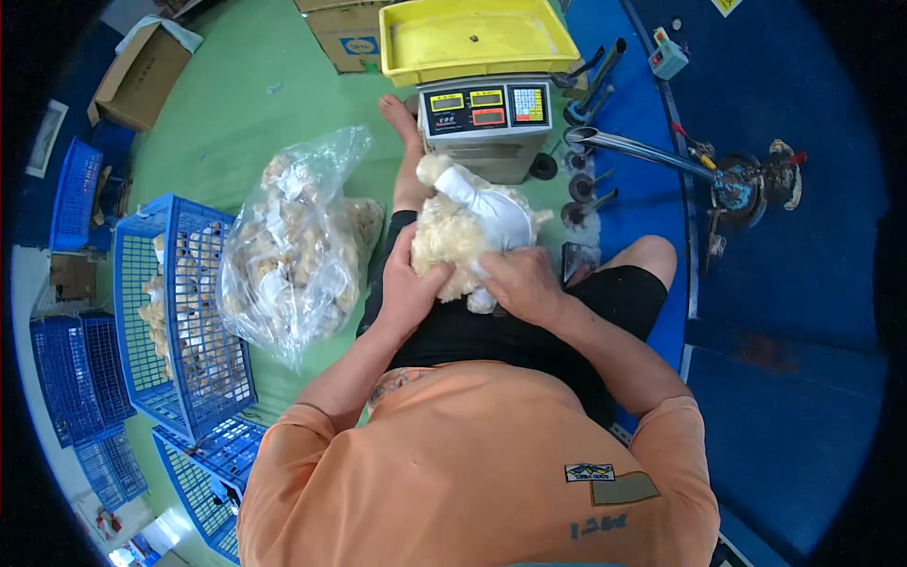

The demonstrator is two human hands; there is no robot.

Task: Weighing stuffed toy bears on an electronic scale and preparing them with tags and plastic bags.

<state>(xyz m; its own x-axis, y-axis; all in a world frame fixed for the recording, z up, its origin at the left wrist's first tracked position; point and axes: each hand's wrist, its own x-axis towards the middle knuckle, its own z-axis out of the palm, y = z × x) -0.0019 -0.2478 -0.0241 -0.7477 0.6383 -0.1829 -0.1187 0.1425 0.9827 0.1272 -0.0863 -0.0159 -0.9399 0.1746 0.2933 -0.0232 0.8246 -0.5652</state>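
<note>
A cream plush toy [449, 231] with curly fur and a white garment lies across my lap, over my black shorts. My left hand [413, 285] grips its furry side, thumb pressed into the pile. On the other side my right hand [522, 283] has its fingers closed on the toy near the lower edge of the white cloth. One pale furry limb sticks out at the top of the toy, past a white sleeve. Some fingertips of both hands are buried in the fur or hidden behind the toy.
Left stands a clear plastic bag [293, 250] of plush pieces beside a blue crate [179, 293] holding more. Ahead, a yellow tray [477, 38] tops a counting scale [487, 118]. A metal tube [642, 151] juts from the blue machine at right. A cardboard box [146, 76] sits far left.
</note>
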